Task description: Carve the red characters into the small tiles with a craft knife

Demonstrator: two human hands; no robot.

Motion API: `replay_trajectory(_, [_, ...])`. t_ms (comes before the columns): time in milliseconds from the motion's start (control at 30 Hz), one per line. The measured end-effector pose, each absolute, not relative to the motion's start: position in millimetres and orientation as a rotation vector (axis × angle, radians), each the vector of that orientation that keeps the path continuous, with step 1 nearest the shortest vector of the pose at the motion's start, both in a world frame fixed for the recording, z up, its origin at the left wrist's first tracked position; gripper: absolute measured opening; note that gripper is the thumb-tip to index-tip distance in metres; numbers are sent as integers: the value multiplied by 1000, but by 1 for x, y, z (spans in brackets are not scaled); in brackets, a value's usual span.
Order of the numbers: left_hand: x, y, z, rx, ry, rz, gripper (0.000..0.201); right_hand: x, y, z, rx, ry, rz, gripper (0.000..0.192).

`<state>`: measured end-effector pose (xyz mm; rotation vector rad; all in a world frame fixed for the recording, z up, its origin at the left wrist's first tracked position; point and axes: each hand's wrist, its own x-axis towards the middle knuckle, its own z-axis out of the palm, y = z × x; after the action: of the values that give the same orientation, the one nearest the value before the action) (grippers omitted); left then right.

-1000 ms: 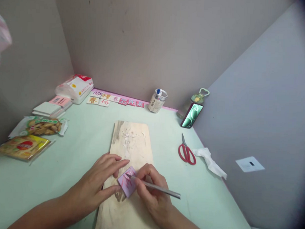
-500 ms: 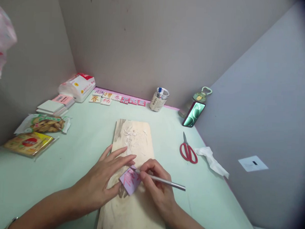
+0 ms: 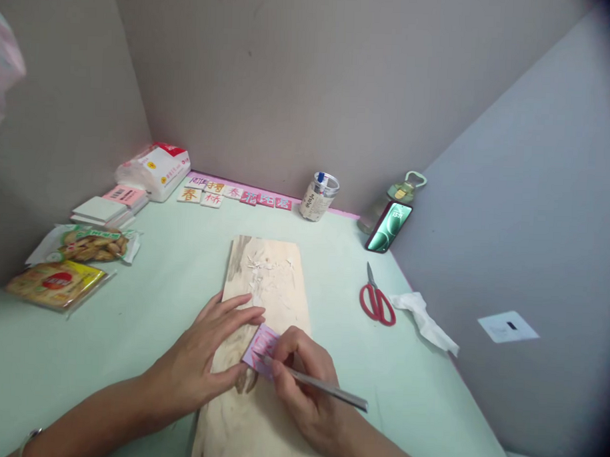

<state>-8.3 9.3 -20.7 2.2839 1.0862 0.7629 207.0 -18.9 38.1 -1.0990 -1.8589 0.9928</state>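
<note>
Small pink block [image 3: 262, 340] lies flat on the wooden board [image 3: 259, 400], near the board's middle, pinned between both hands. Judged light and rigid with a soft, cuttable face; likely to skid on the smooth wood unless pressed down, so hold belongs at its edges, clear of the marked top. Left hand [image 3: 200, 358] lies flat on the board, fingertips against the block's left edge, grip not closed around anything. Right hand [image 3: 304, 382] is clenched pen-fashion on a thin metal carving tool [image 3: 324, 387], tip on the block's face; tool looks stiff and sharp. Pale shavings [image 3: 264, 264] lie on the board's far end. Board sits on the pale green desk [image 3: 147, 296]. Containers: clear jar [image 3: 318, 197] at the back wall holds something with a blue cap, other contents unclear; green bottle [image 3: 388, 201] stands behind a propped phone [image 3: 388, 227]. Red scissors [image 3: 377, 301] and a crumpled tissue [image 3: 422, 319] lie to the right.
</note>
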Motion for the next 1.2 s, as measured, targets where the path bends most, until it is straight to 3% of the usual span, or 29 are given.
replay_trajectory(1200, [-11, 11, -20, 2303, 1094, 711, 57, 207, -16, 41, -1132, -2005, 908, 10])
